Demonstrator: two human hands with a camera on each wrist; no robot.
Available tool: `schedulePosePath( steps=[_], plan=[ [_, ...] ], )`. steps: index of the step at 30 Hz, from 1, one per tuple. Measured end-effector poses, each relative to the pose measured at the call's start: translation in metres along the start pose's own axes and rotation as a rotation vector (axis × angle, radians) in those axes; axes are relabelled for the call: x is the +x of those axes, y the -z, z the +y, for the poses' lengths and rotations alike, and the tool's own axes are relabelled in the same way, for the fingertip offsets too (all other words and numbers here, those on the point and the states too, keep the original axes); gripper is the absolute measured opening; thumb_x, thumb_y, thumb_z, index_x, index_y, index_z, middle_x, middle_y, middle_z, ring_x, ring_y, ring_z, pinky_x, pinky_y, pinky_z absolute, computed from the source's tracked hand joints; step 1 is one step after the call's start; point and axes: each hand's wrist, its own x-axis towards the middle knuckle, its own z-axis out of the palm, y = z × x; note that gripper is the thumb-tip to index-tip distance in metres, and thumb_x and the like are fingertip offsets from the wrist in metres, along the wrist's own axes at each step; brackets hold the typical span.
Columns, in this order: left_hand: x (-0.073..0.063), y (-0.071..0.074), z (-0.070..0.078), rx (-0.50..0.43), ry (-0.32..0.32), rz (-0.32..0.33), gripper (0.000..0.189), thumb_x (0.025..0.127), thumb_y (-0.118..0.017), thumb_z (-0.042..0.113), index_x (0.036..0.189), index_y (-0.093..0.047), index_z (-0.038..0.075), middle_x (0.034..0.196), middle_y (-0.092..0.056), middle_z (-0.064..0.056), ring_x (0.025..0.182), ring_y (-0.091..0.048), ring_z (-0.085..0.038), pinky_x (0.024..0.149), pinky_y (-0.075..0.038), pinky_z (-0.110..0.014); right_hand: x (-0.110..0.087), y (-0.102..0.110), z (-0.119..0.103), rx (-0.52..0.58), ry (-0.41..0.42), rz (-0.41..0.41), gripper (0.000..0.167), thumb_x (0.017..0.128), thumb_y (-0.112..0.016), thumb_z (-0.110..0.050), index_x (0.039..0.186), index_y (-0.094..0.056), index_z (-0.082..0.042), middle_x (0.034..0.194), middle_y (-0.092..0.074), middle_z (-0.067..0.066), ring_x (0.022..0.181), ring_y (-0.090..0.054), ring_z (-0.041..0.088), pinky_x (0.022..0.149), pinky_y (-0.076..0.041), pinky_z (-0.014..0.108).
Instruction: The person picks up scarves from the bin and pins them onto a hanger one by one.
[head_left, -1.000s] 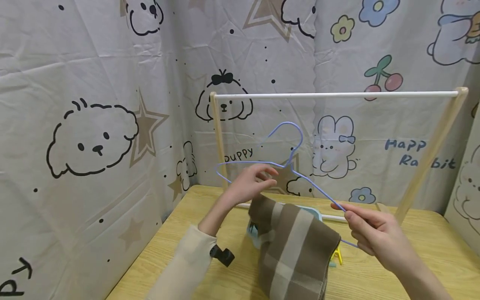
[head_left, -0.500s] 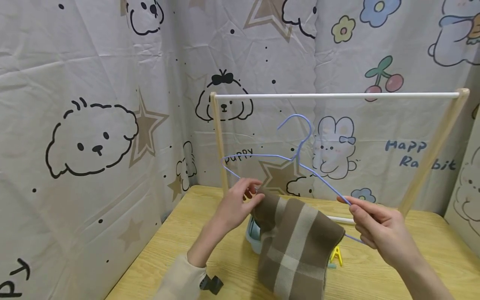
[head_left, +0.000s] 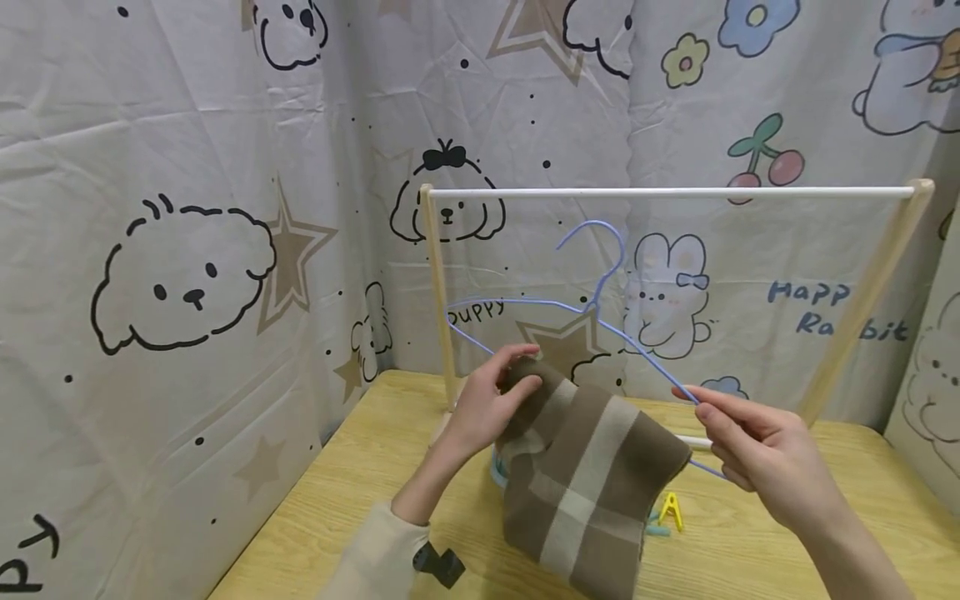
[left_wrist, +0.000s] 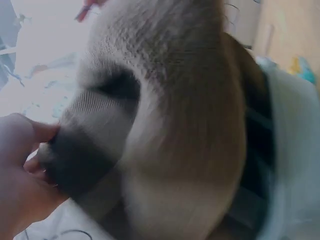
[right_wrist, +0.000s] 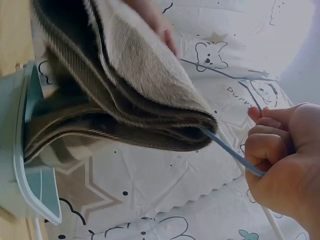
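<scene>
A brown and cream plaid scarf (head_left: 577, 492) hangs folded over the bottom bar of a blue wire hanger (head_left: 652, 361). My left hand (head_left: 480, 408) pinches the scarf's upper left edge between thumb and fingers, and the left wrist view shows the held cloth (left_wrist: 85, 155) close up, partly blurred. With my right hand (head_left: 768, 454) I grip the hanger's right side, its hook pointing up. In the right wrist view the hanger's bar runs from the right hand (right_wrist: 280, 155) into the fold of the scarf (right_wrist: 150, 75). Most of the bar is hidden by cloth.
Behind the hanger stands a rack with a white top rail (head_left: 675, 192) and wooden posts. A pale blue-green basin (right_wrist: 12, 150) is mostly hidden behind the scarf in the head view. A yellow clip (head_left: 672, 511) and a teal clip (head_left: 657, 528) lie on the wooden table (head_left: 750, 558).
My left hand has come down from near the hanger's left arm and taken hold of the scarf's edge, lifting it slightly. The hanger has risen a little and shifted right.
</scene>
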Motion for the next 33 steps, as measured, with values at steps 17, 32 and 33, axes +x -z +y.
schedulePosePath(
  steps=[17,32,33],
  plan=[
    [0.011,0.022,-0.005,0.456,-0.096,0.254,0.014,0.098,-0.062,0.019,0.107,-0.07,0.012,0.108,-0.058,-0.009,0.097,-0.06,-0.025,0.087,-0.052,-0.041,-0.007,0.002,0.0,0.039,0.052,0.141,0.031,0.1,-0.048,0.008,0.128,-0.061,0.009,0.059,-0.036,-0.001,0.043,-0.014,0.023,0.034,-0.009,0.034],
    [-0.014,-0.043,0.027,0.882,-0.571,0.098,0.052,0.08,-0.067,0.071,0.108,-0.071,0.027,0.105,-0.061,0.006,0.089,-0.052,-0.015,0.079,-0.041,-0.033,0.0,-0.025,0.005,-0.16,0.034,0.169,0.027,0.098,-0.055,0.004,0.122,-0.065,0.009,0.058,-0.041,-0.003,0.041,-0.024,0.021,0.033,-0.02,0.033],
    [-0.015,-0.045,0.027,0.897,-0.577,0.095,0.054,0.078,-0.067,0.072,0.109,-0.071,0.028,0.106,-0.061,0.007,0.089,-0.051,-0.015,0.079,-0.041,-0.033,0.0,-0.026,0.004,-0.164,0.039,0.165,0.027,0.098,-0.055,0.004,0.122,-0.064,0.009,0.059,-0.041,-0.002,0.041,-0.025,0.021,0.033,-0.02,0.033]
  ],
)
